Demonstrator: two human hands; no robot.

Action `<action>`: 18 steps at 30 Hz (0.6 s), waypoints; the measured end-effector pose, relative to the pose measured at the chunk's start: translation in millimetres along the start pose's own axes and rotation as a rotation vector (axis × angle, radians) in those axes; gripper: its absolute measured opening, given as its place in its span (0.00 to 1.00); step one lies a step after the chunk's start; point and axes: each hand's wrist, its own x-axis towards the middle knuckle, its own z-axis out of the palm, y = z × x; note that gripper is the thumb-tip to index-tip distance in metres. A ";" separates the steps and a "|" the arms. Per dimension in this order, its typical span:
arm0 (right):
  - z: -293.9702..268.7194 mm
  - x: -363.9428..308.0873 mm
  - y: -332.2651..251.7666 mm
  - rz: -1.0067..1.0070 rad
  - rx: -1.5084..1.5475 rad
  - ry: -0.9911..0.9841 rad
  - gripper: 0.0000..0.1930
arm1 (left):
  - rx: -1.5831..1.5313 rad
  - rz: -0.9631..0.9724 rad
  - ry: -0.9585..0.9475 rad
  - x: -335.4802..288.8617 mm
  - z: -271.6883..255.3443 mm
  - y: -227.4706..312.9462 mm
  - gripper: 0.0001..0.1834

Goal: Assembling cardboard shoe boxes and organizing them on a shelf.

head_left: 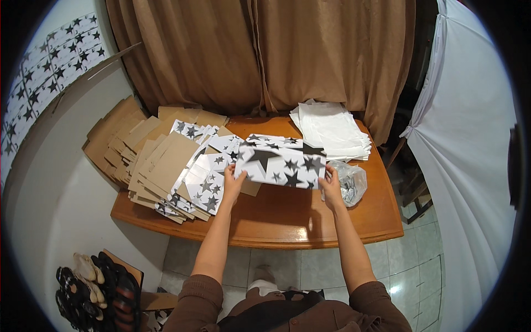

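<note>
Above the middle of the wooden table (276,213), I hold a white cardboard box (282,170) printed with black and grey stars. My left hand (234,182) grips its left end, with the thumb on the near face. At the opposite end my right hand (331,187) is closed on the lower corner. Both hands' other fingers are partly hidden by the box. To the left lies a spread pile of flat cardboard pieces (166,160), some brown side up, others with the star print (207,185) showing. Behind the box's right end rests a stack of white sheets (331,130).
A clear plastic bag (352,182) with small contents sits close to my right hand. Brown curtains (310,55) hang behind the table, and white cloth (464,138) hangs on the right. Star-printed boxes (61,55) are stacked at upper left. Shoes (99,288) stand at lower left.
</note>
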 end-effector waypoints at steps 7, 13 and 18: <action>-36.0 -44.3 32.7 -0.240 -0.809 0.053 0.30 | 0.129 -0.062 -0.046 -79.5 1.5 -57.8 0.30; -45.9 -75.2 55.5 -0.198 -0.660 0.134 0.23 | 0.508 -0.058 -0.098 -103.5 9.8 -67.3 0.44; -47.6 -75.1 56.6 -0.072 -0.668 0.178 0.17 | 0.651 -0.347 -0.116 -115.8 19.1 -51.6 0.64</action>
